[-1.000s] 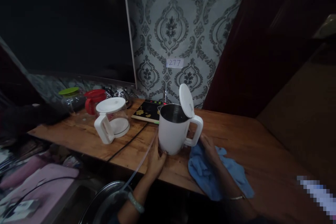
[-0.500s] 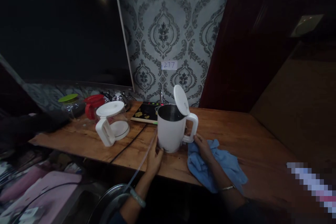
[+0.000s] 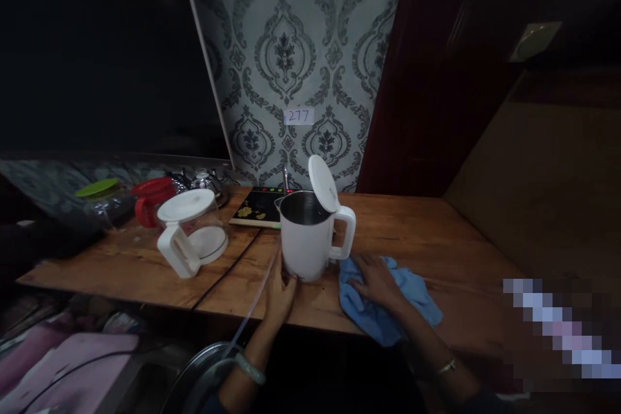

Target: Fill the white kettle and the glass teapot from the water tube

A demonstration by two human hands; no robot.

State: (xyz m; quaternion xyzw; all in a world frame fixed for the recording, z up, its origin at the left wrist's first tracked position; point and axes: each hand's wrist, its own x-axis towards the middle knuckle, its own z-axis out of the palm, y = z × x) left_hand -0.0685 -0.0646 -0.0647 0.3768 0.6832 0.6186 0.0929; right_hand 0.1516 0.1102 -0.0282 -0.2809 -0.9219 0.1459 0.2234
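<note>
So there's a white cylindrical kettle with a steel inside (image 3: 305,249), lid flipped up, just below the centre of the frame. Left hand's (image 3: 280,294) cupped at its lower left side, right hand's (image 3: 376,281) draped over a crumpled blue fabric cloth (image 3: 373,320), lower right. Can't tell if either's actually gripping.

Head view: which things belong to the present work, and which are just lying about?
Probably in use:
white kettle with raised lid, left hand at its base
crumpled blue cloth, under right hand

Likely lying about:
clear white-lidded jug
red-lidded jug
black flower-patterned hotplate
</note>
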